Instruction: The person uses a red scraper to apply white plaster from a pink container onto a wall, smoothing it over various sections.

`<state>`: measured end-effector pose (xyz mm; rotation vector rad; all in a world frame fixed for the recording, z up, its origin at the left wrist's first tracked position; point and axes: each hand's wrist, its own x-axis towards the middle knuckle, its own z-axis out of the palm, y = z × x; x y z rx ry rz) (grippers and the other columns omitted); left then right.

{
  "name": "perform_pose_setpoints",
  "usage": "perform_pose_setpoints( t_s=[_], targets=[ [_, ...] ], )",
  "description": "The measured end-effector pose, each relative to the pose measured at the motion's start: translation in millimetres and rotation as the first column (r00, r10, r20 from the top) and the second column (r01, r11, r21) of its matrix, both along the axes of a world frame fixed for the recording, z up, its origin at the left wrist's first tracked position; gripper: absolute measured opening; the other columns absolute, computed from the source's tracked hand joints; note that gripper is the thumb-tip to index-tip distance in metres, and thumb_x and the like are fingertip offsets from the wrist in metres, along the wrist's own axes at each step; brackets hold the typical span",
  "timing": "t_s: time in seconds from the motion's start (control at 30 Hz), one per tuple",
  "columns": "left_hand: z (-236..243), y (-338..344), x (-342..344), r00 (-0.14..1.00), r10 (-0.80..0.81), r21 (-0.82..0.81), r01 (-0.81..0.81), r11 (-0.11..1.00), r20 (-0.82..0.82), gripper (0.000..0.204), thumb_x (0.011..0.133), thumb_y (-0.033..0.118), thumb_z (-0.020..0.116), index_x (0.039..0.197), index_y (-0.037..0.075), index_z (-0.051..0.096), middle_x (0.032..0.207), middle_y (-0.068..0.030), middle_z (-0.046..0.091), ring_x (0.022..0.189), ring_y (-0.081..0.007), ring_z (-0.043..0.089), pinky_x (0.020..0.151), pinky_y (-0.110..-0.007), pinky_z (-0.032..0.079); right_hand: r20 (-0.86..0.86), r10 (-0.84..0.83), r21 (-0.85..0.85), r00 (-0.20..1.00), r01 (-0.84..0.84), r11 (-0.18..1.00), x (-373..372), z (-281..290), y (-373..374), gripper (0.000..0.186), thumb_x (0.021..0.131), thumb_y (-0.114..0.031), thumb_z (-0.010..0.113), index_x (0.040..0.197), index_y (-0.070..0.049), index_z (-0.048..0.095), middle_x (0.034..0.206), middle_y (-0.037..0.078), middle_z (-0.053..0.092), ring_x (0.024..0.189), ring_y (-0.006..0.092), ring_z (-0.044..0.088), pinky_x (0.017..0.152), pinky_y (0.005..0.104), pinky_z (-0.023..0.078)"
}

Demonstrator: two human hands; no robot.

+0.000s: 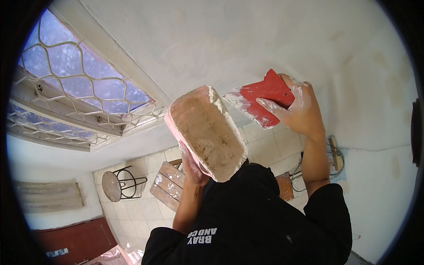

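Note:
My left hand is wrapped round the side of a pinkish rectangular tub, tilted in front of my chest. White filler crusts the tub's rim, and a beige-brown surface with dark specks fills its face. To the right of it, my right hand grips a red plastic spreader with a notch-shaped back end. Its broad left edge is smeared with white filler and lies close to the tub's upper rim, a little apart from it. White smears also cover my right thumb and knuckles.
A window with a wavy metal grille is at the upper left. Pale wall surface spans the top. Below stand a round stool and a splattered wooden stool on floor tiles. Cables hang behind my right arm.

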<state>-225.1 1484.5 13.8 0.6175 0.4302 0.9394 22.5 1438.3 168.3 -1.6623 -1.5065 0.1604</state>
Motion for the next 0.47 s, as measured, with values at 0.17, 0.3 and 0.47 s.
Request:
perform_pose_setpoints(
  t_s=[0.17, 0.3, 0.47],
  targets=[
    [6.9, -0.5, 3.3, 1.000, -0.016, 0.003, 0.016, 1.000, -0.013, 0.070, 0.095, 0.056, 0.031, 0.146, 0.010, 0.018, 0.146, -0.0131, 0.031, 0.130, -0.0309, 0.036, 0.106, -0.048, 0.034, 0.183, -0.031, -0.017, 0.983, 0.035, 0.999, 2.6, 5.9, 7.9, 0.038, 0.072, -0.025, 0.073, 0.095, 0.001, 0.061, 0.075, 0.019, 0.065, 0.067, 0.0346, 0.063, 0.064, 0.0371, 0.050],
    [15.3, -1.2, 6.7, 0.993, 0.017, 0.080, -0.008, 0.997, -0.118, 0.070, 0.095, 0.056, 0.029, 0.146, 0.009, 0.018, 0.146, -0.0134, 0.030, 0.131, -0.0316, 0.034, 0.107, -0.048, 0.032, 0.275, -0.005, -0.075, 0.961, 0.026, 0.997, -3.4, 3.1, 14.6, 0.036, 0.072, -0.023, 0.072, 0.097, 0.002, 0.060, 0.071, 0.018, 0.064, 0.065, 0.0348, 0.061, 0.064, 0.0379, 0.048],
    [11.6, 0.2, 6.0, 0.997, 0.012, 0.036, -0.009, 0.999, -0.075, 0.070, 0.095, 0.056, 0.030, 0.146, 0.010, 0.016, 0.147, -0.0132, 0.028, 0.132, -0.0325, 0.033, 0.108, -0.048, 0.030, 0.243, 0.029, -0.226, 0.970, 0.027, 0.974, -13.1, 4.6, 17.0, 0.037, 0.075, -0.029, 0.071, 0.098, -0.002, 0.060, 0.067, 0.018, 0.062, 0.064, 0.0348, 0.061, 0.063, 0.0425, 0.047]
  ],
)
